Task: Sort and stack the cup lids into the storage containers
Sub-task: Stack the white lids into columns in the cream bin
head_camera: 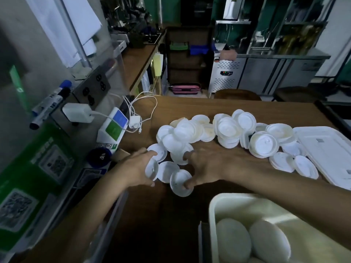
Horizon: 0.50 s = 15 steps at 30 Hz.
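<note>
Mid-frame, left grip (139, 166) pinches the upright lid (151, 169), right grip (207, 166) clasps the lower lid (179, 184); likely light, flimsy, slippery: hold by rims.

White charger cable (146, 103) — steel fridge (228, 74)

My bin (212, 215) is cut off at the bottom edge, the tray (326, 149) at the right; heaped lids (186, 130) hide those beneath.
</note>
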Available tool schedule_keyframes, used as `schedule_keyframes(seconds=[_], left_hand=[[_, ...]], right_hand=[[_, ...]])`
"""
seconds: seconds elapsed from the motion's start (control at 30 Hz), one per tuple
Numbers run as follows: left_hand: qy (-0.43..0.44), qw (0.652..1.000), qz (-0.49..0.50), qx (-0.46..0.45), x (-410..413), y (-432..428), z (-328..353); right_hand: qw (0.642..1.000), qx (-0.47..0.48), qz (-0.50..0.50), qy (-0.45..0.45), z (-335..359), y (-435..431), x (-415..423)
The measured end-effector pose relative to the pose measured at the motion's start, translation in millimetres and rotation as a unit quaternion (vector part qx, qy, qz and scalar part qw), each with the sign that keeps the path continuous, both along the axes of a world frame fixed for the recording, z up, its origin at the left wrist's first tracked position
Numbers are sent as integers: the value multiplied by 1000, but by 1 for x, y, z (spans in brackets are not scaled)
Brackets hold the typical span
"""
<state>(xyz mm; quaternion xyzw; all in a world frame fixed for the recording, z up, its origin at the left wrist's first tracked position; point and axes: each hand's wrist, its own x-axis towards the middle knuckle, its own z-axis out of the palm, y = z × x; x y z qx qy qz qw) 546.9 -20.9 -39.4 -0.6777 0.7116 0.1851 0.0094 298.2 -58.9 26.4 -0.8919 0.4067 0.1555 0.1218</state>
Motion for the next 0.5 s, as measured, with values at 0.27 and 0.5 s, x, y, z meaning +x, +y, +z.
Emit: schedule_keyframes(seconds=[0.27,0.5], left_hand=[[-1,998,-63,7,17,-13,-17],[10,997,-69,14,23,-15,-7]], right_hand=[[995,49,-60,64,-23,0,41],[995,41,-40,85,-46,1,49]])
